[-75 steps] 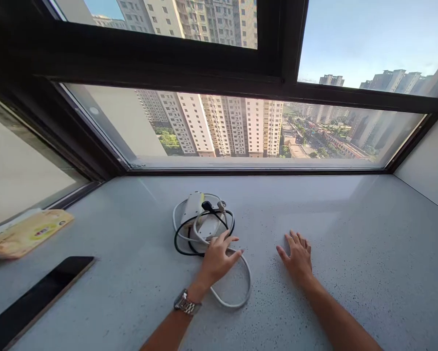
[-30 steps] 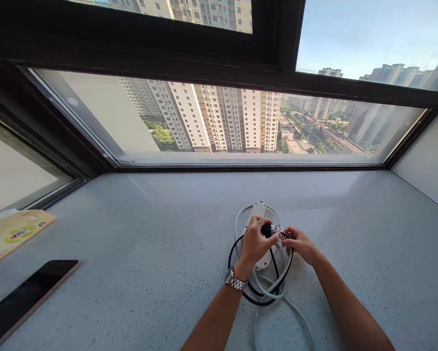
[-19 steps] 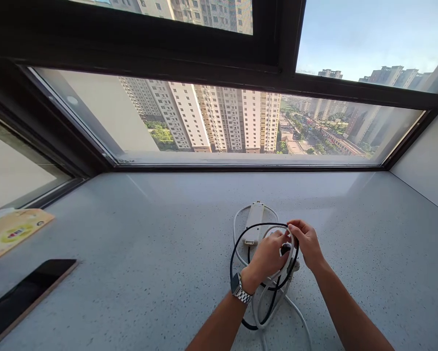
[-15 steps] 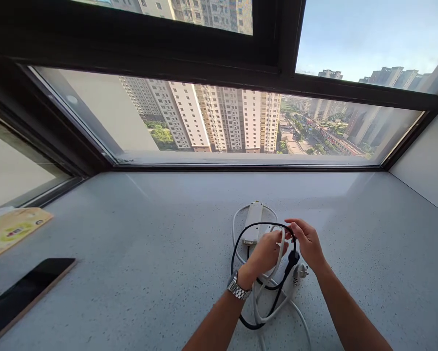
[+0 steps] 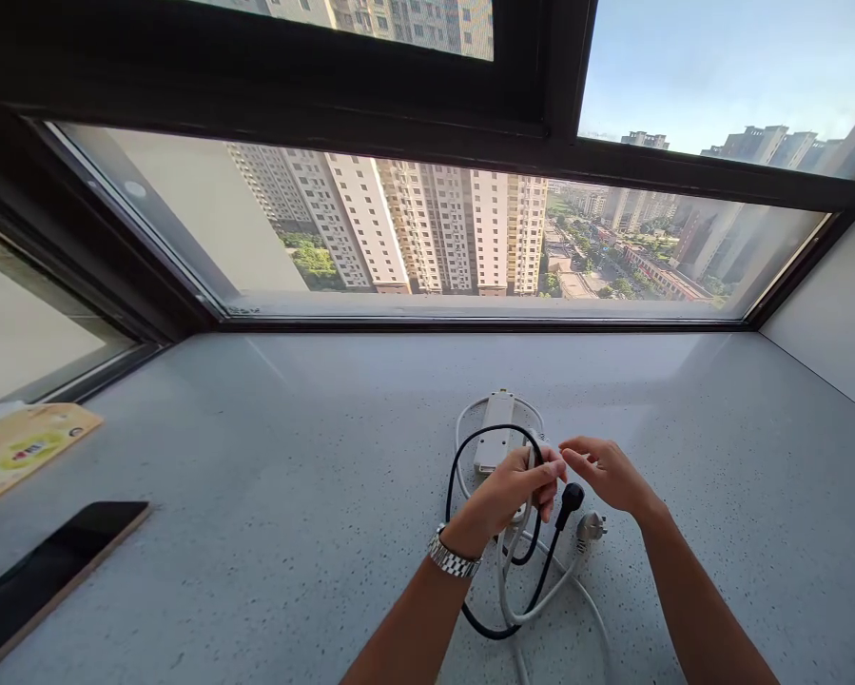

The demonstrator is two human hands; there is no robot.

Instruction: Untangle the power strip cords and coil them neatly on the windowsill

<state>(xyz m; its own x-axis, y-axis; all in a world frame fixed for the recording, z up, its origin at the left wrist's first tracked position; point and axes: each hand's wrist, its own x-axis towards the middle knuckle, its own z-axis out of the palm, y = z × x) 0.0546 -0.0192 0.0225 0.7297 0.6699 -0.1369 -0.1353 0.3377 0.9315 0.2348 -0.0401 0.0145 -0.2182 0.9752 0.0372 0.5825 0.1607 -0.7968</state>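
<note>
My left hand [image 5: 516, 485], with a metal-band watch [image 5: 454, 554] at its wrist, is closed around a loop of black cable [image 5: 450, 476] and a strand of white cable [image 5: 504, 580]. Just right of it is my right hand [image 5: 605, 471], its fingertips close to the left fingers and its thumb slightly apart, with nothing visible in it. Below the hands lie a black plug [image 5: 573, 497] and a white plug [image 5: 591, 526] with metal prongs. A white power strip [image 5: 496, 423] rests behind the left hand, partly covered by it and the cables.
On the far left of the speckled sill [image 5: 291, 495] lie a dark phone [image 5: 56, 571] and a yellow tissue pack [image 5: 34, 452]. A dark window frame [image 5: 470, 326] runs along the back, and a white wall [image 5: 826, 295] stands at the right.
My right hand has drawn slightly right, away from the black cable. The left hand has turned and moved a little left, pulling the black loop with it.
</note>
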